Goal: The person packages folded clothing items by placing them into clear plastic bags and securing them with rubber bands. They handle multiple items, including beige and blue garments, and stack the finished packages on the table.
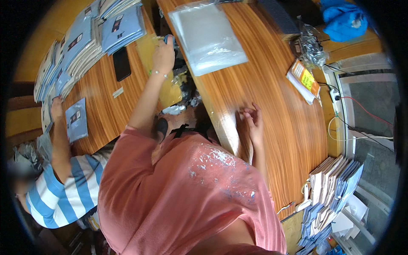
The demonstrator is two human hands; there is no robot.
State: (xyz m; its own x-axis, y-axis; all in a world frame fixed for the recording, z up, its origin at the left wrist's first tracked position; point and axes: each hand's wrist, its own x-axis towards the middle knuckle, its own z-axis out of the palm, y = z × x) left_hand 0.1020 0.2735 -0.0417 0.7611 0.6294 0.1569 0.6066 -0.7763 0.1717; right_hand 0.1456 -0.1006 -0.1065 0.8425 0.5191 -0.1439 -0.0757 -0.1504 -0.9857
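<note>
My left hand (pixel 163 58), with a beaded bracelet at its wrist, reaches over the gap between two wooden tables. Its fingers are closed at a small blue thing (pixel 167 39), mostly hidden, whose kind I cannot make out. Below that hand is a yellowish panel (pixel 171 94) beside the gap. My right hand (pixel 254 123) hovers by the near edge of the right table (pixel 280 127), fingers loosely bent and apart, holding nothing. Further up that table lies a stack of clear plastic bags (pixel 208 40).
On the left table (pixel 100 78) are piles of bagged blue and beige garments (pixel 78 46), a black phone (pixel 122 64) and one blue packet (pixel 76 120). A co-worker in a striped shirt (pixel 70 187) sits at left. Folded garments (pixel 327 187), cables and orange-white packets (pixel 304 80) lie at right.
</note>
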